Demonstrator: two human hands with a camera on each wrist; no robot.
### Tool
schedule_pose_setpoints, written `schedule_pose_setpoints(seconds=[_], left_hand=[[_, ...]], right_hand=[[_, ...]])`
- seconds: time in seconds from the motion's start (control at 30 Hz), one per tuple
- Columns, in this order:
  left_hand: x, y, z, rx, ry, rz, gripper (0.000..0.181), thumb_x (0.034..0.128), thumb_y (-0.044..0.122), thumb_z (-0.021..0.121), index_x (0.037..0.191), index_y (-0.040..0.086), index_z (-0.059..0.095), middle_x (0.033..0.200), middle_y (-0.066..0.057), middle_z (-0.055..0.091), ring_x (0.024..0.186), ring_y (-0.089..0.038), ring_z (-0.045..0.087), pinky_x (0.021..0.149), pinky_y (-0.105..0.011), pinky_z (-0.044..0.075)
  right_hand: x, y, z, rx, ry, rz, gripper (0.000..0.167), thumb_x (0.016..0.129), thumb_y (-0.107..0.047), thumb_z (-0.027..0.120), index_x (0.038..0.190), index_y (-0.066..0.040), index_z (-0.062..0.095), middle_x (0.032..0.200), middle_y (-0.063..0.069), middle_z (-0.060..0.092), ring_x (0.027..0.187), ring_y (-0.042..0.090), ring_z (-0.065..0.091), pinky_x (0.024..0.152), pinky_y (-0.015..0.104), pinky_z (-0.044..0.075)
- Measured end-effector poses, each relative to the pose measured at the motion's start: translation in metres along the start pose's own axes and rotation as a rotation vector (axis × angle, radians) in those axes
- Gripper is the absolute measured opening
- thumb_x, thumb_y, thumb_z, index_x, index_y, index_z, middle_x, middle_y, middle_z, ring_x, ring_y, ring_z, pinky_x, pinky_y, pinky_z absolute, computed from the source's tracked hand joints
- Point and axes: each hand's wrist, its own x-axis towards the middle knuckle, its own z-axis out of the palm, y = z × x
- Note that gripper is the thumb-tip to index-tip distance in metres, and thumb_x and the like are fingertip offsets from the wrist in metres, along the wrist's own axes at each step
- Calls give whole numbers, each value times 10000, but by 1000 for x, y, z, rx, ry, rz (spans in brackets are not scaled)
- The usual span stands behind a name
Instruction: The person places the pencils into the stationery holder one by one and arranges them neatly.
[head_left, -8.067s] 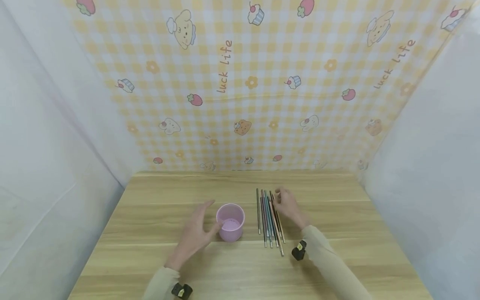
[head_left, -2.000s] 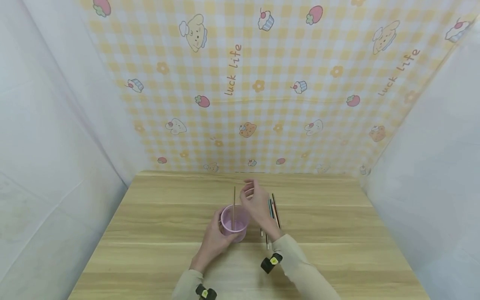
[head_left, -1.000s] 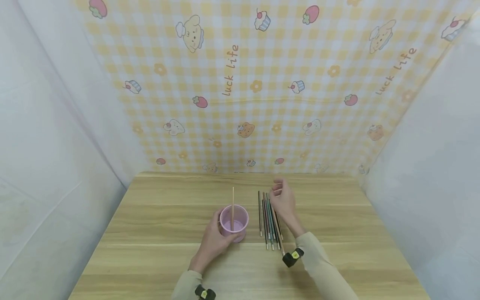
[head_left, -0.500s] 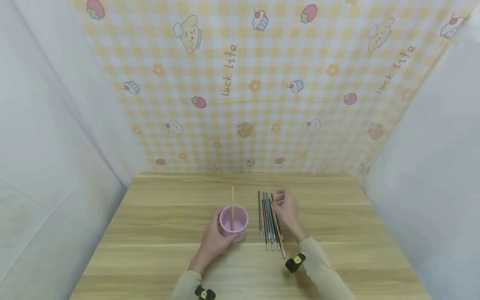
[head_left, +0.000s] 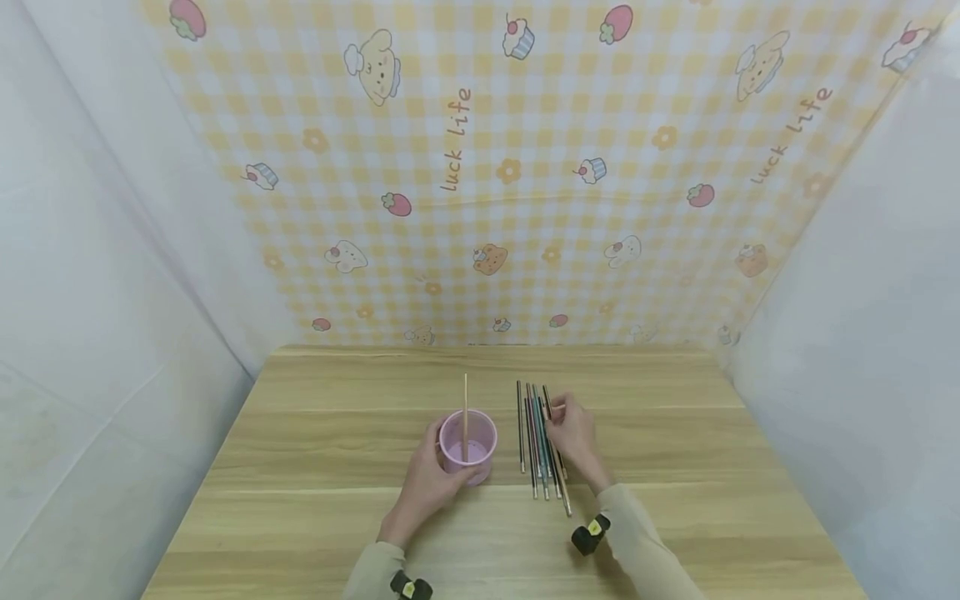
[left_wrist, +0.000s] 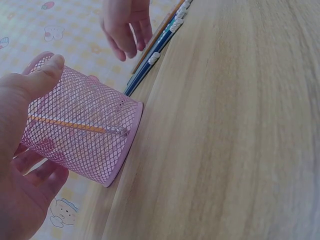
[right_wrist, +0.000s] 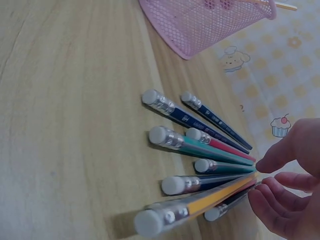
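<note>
My left hand (head_left: 431, 483) grips a pink mesh pencil cup (left_wrist: 82, 120), thumb on the near side and fingers around the other. The cup stands upright on the table, and one orange pencil (head_left: 466, 408) leans inside it, eraser end down. At the pile of pencils (head_left: 542, 450) to the cup's right is my right hand (head_left: 573, 429). Its thumb and loosely bent fingers (right_wrist: 272, 197) are around the far end of a yellow-orange pencil (right_wrist: 202, 202) lying on top. A small gap shows between thumb and fingers. Other pencils are dark blue, green and red, erasers toward me.
The wooden table (head_left: 315, 500) stretches out on both sides of the cup and pencils. A yellow checked cloth (head_left: 480, 208) with cartoon prints hangs at its back edge. White walls (head_left: 97, 292) close in the left and right.
Over the last second my right hand has moved from above the pencils down onto their right side. An orange pencil now stands in the cup, and my left hand holds it; both differ from the oldest frame.
</note>
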Motion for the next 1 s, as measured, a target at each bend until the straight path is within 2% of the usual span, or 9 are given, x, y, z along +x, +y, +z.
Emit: schedule_pose_setpoints(seconds=[0.3,0.57,0.8,1.0], left_hand=[[0,1,0,28,8,-10,968,658,287,961,1467,147,448,1377,-112,595,1278,-321,577,1111,-534,484],[0,2,0,20,6,-12,967,660,293,959,1467,156,445,1377,-113,593,1280,-321,576,1117,-528,481],[0,1,1,13,2,-7,961,659,289,960,1465,159,453,1377,-113,594,1278,-320,576,1111,-536,484],[-2,0,0,1,4,-26,967,658,289,960,1469,156,451,1379,-114,592,1282,-329,574,1107,-538,487]], right_hand=[[-3,0,2,4,-64,35,319,778,27,672,1093,49,630,840,99,654,723,195,598,585,261,517],[-3,-1,1,6,-111,82,290,821,4,673,1104,47,625,909,139,666,733,206,633,570,256,573],[0,2,-3,-2,-94,66,265,846,-39,675,1099,31,639,889,133,698,666,168,635,507,223,529],[2,-5,-9,33,-49,23,280,831,-27,662,1100,46,635,853,144,705,614,156,615,485,208,499]])
